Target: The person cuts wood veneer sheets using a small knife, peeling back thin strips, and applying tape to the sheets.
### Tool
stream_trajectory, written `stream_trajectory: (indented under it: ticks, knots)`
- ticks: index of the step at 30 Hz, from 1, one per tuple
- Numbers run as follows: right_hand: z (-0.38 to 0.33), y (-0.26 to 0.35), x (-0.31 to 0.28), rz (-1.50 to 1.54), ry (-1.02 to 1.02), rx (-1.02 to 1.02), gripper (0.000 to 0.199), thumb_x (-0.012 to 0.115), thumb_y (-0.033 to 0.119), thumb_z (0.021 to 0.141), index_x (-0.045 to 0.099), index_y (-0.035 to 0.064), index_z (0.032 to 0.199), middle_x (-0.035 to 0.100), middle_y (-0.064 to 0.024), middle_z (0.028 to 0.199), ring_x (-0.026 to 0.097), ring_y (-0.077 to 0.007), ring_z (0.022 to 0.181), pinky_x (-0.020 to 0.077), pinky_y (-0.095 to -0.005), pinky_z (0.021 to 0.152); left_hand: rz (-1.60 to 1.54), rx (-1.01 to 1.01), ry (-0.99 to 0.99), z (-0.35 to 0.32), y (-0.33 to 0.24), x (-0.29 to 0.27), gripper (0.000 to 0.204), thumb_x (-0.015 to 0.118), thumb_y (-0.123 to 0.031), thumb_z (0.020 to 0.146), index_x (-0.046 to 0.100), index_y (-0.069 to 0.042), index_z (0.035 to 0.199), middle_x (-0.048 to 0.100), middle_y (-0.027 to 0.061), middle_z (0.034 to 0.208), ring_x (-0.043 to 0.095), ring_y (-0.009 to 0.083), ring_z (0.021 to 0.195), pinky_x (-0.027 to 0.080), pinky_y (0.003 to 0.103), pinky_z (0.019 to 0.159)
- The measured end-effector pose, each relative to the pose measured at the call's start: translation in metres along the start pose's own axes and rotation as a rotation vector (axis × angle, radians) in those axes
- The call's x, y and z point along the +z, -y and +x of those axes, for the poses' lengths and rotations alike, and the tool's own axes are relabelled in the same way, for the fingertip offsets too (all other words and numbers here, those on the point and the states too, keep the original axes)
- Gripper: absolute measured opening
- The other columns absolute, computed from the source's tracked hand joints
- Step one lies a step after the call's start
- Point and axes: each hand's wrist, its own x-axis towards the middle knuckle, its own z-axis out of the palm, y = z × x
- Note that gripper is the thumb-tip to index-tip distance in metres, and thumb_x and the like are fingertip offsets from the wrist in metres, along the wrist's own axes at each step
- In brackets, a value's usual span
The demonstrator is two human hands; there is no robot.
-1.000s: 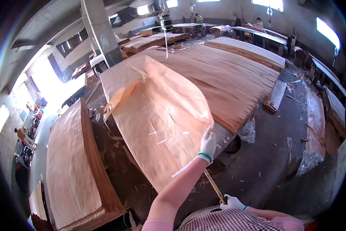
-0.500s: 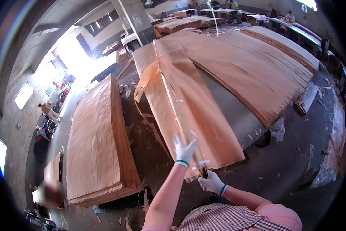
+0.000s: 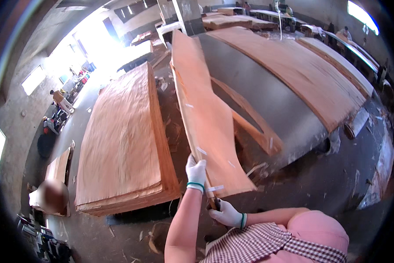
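A long, thin orange-brown wood veneer sheet (image 3: 205,118), with several short white tape strips on it, stretches away from me, its left edge raised and its right side curving. My left hand (image 3: 196,171), in a white glove, is closed round that left edge near the close end. Just below, my gloved right hand (image 3: 227,214) grips a tool with a dark handle (image 3: 214,203) at the sheet's near corner; most of the tool is hidden. A loose veneer strip (image 3: 267,138) hangs beside the sheet over the grey table (image 3: 271,96).
To the left stands a thick veneer stack (image 3: 118,144). Another wide stack (image 3: 293,70) covers the table's far right. Scraps (image 3: 258,168) litter the floor and table edge. A person (image 3: 62,101) is far left; others work at the back.
The veneer sheet has swung left and lifted from the table, uncovering more grey surface. My left hand, spread open before, has closed on its edge. Both hands have moved left.
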Motion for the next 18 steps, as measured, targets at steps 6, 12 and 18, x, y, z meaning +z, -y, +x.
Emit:
stream_trajectory:
  ticks: [6, 12, 18]
  knots:
    - [0.042, -0.022, 0.146, -0.307, 0.305, -0.136, 0.036, 0.058, 0.027, 0.091, 0.049, -0.0002, 0.112, 0.063, -0.0113, 0.081, 0.062, -0.0233, 0.069, 0.0500, -0.0350, 0.065, 0.024, -0.037, -0.032, -0.027, -0.090, -0.179, 0.038, 0.057, 0.002, 0.079, 0.058, -0.002, 0.117, 0.061, -0.0006, 0.099, 0.055, 0.0066, 0.084, 0.045, 0.020, 0.073]
    - [0.103, -0.105, 0.137, -0.686, 0.309, -0.321, 0.038, 0.052, 0.035, 0.094, 0.057, 0.0092, 0.121, 0.064, -0.0144, 0.110, 0.061, -0.0238, 0.100, 0.0458, -0.0354, 0.089, -0.051, -0.047, -0.052, -0.035, -0.144, -0.336, 0.044, 0.053, 0.001, 0.079, 0.053, 0.000, 0.124, 0.059, 0.0024, 0.105, 0.055, 0.0104, 0.091, 0.045, 0.023, 0.082]
    - [0.152, -0.222, 0.045, 0.055, -0.322, 0.972, 0.071, 0.031, 0.060, 0.090, 0.046, 0.0044, 0.131, 0.063, -0.0178, 0.110, 0.039, -0.0116, 0.046, 0.0331, -0.0274, 0.040, 0.071, -0.054, -0.202, -0.032, -0.174, -0.496, 0.048, 0.056, 0.002, 0.078, 0.050, 0.003, 0.126, 0.058, 0.0017, 0.101, 0.054, 0.0079, 0.084, 0.045, 0.021, 0.074]
